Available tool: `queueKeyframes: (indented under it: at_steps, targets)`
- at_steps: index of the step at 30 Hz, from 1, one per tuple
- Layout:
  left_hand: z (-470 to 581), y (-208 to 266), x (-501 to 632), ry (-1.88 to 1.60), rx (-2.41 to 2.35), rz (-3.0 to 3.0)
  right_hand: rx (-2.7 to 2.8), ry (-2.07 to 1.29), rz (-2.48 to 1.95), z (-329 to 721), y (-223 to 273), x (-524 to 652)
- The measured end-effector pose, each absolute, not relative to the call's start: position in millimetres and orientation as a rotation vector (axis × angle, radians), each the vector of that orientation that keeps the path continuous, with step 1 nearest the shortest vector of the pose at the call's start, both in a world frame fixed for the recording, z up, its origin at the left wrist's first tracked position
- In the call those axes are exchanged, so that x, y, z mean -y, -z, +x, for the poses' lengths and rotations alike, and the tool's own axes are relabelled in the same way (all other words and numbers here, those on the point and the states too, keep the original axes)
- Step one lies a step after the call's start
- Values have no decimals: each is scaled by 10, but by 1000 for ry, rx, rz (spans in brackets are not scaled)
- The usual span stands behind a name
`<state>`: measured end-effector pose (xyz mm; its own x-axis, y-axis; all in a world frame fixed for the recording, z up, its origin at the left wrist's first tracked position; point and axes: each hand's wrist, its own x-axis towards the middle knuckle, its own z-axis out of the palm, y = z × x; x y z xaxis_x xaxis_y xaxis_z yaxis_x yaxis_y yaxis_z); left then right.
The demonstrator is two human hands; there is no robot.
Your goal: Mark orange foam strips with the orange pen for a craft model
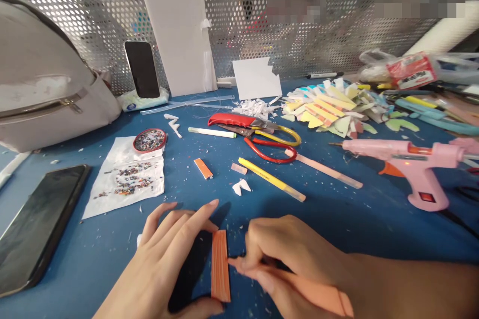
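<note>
An orange strip (220,268) with darker wavy lines lies on the blue tabletop. My left hand (162,254) steadies it, thumb at the near end and a finger at the far end, the other fingers stretched forward. In my right hand (292,241) is an orange marker (310,293), its tip at the strip's right edge. Farther up lies a smaller orange piece (202,168). To its right are a capped yellow marker (271,179), a peach marker (329,172) and a white cut paper piece (241,187).
A pink glue gun (407,154) lies right, near a pile of coloured paper scraps (333,104). Red-handled scissors (269,152) and a red-handled cutter (235,119) lie mid-table. Beads rest on white paper (108,194); a phone (41,224) and a bag (41,84) are left.
</note>
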<state>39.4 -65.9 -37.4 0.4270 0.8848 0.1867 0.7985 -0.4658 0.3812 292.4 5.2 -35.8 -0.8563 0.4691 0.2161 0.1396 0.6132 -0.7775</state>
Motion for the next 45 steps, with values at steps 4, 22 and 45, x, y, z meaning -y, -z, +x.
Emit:
queueKeyframes:
  at_steps: [4, 22, 45]
  targets:
    - [394, 375, 653, -542, -1468, 2460, 2442, -1149, -352, 2912, 316, -38]
    - [431, 343, 680, -509, -1512, 2341, 2440, -1160, -307, 2914, 361, -74]
    - [414, 337, 677, -500, -1494, 2376, 2395, -1378, -621, 2926, 255, -97]
